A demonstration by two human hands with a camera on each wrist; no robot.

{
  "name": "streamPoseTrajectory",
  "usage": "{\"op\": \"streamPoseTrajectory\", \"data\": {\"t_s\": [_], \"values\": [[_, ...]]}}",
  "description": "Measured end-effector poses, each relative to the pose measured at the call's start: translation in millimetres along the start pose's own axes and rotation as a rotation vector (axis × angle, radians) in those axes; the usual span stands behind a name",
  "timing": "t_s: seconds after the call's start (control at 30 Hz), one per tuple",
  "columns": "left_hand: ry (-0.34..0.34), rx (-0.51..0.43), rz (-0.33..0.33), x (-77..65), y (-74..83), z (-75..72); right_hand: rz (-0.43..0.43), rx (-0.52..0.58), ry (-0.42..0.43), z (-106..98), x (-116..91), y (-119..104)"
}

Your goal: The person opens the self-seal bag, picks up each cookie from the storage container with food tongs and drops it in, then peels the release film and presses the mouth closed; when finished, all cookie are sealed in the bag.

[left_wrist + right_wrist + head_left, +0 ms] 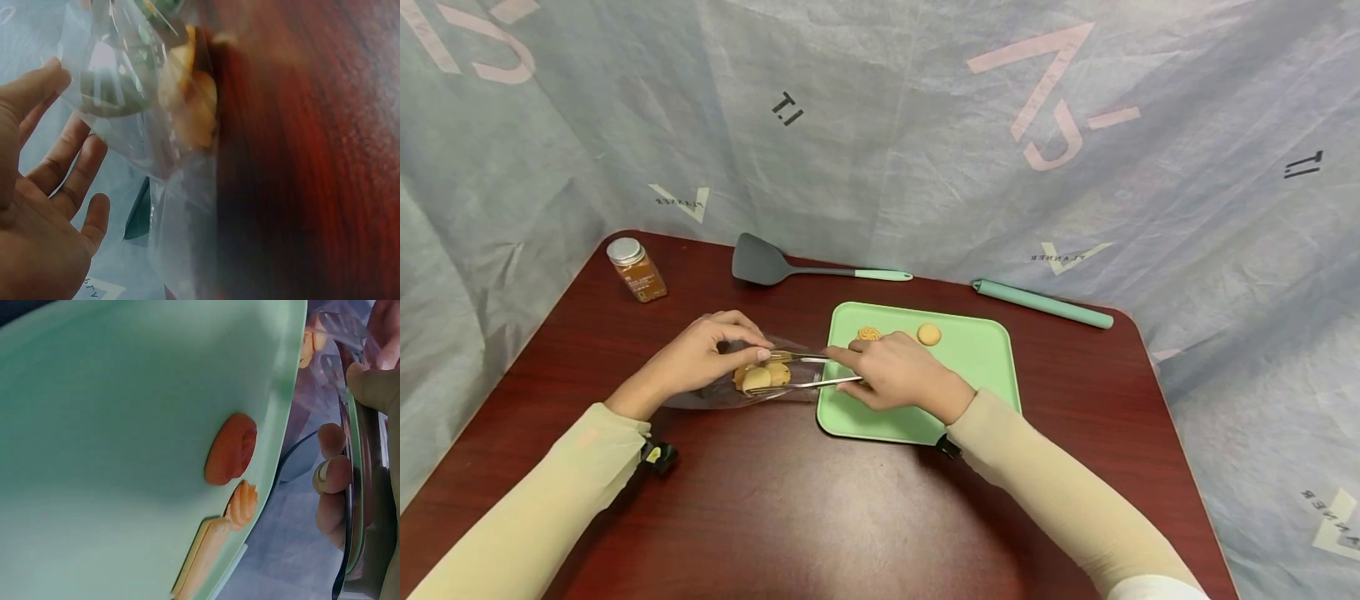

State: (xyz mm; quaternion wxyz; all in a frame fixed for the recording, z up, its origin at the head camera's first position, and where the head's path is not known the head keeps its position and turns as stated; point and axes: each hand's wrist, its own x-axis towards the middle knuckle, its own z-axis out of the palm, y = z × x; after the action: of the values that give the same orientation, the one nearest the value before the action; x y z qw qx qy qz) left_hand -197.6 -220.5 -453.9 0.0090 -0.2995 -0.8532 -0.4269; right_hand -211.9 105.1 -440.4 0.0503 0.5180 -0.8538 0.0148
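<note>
A clear plastic bag (181, 212) lies on the table left of the light green tray (973, 358), with several cookies (757, 379) inside. At the bag's upper edge, the thumb and finger of my left hand (703, 354) pinch the film. My right hand (891, 371) grips metal tongs (805, 385) over the tray's left side. The tongs' arms reach left into the bag, their tips beside the cookies. On the tray sit a round cookie (928, 334), a swirled cookie (868, 333) and a stick-shaped cookie (203, 556), partly hidden by my right hand in the head view.
A spice jar (638, 271) with a silver lid stands at the back left. Behind the bag and tray lies a grey spatula (760, 260) with a green handle. A teal rod (1045, 304) lies at the back right, near the grey curtain (880, 150).
</note>
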Motion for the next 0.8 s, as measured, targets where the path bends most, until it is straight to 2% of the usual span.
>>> {"op": "streamPoseTrajectory", "data": {"t_s": [0.1,0.2,0.43,0.6,0.8], "values": [[-0.002,-0.003,-0.003,-1.0,-2.4,0.6,0.016,0.022,0.013,-1,-12,4],[-0.006,0.002,-0.018,-1.6,-4.8,1.2,0.051,0.046,0.036,-3,-32,11],[-0.004,-0.008,-0.057,-2.6,-5.6,1.6,0.17,0.071,0.099,-6,-100,41],[-0.007,-0.009,-0.061,-2.3,-6.2,3.1,0.27,0.063,0.109,-5,-148,62],[-0.011,-0.01,-0.078,-0.6,-6.9,5.9,0.376,0.078,0.096,1,-181,70]]}}
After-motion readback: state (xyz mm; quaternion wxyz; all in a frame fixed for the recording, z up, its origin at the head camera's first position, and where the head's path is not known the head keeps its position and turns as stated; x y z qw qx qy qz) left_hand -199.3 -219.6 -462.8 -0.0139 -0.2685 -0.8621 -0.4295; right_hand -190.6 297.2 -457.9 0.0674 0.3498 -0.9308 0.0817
